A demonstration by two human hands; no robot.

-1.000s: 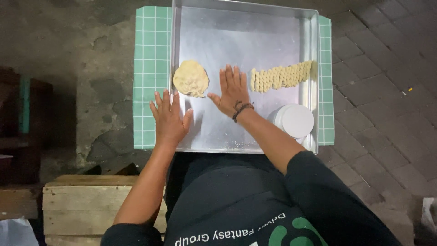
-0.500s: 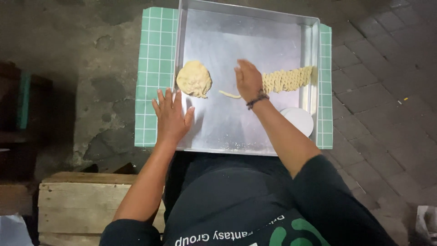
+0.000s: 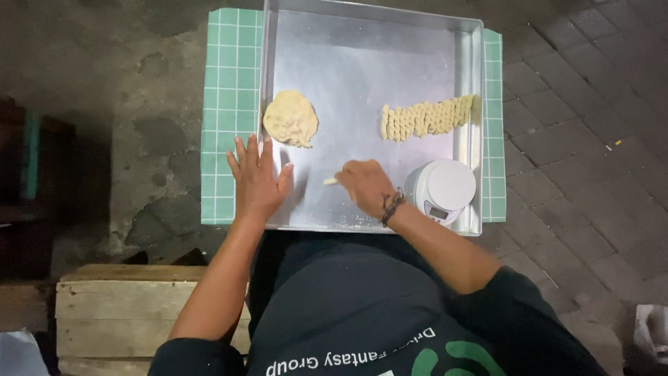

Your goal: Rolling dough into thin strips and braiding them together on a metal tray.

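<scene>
A large metal tray (image 3: 362, 63) lies on a green checked mat (image 3: 229, 104). My left hand (image 3: 257, 177) rests flat and spread on the tray's left rim, just below a flattened lump of pale dough (image 3: 291, 118). My right hand (image 3: 365, 186) is curled near the tray's front, and a thin strip of dough (image 3: 330, 181) pokes out from under its fingers. A row of twisted dough pieces (image 3: 428, 117) lies along the right side of the tray.
A small white round scale (image 3: 442, 189) stands in the tray's front right corner, beside my right wrist. A wooden crate (image 3: 132, 313) sits at the lower left. Paving bricks (image 3: 577, 139) cover the ground on the right.
My right hand has pulled back from the row of twisted pieces to the tray's front, bringing a thin dough strip with it. My left hand has stayed by the rim.
</scene>
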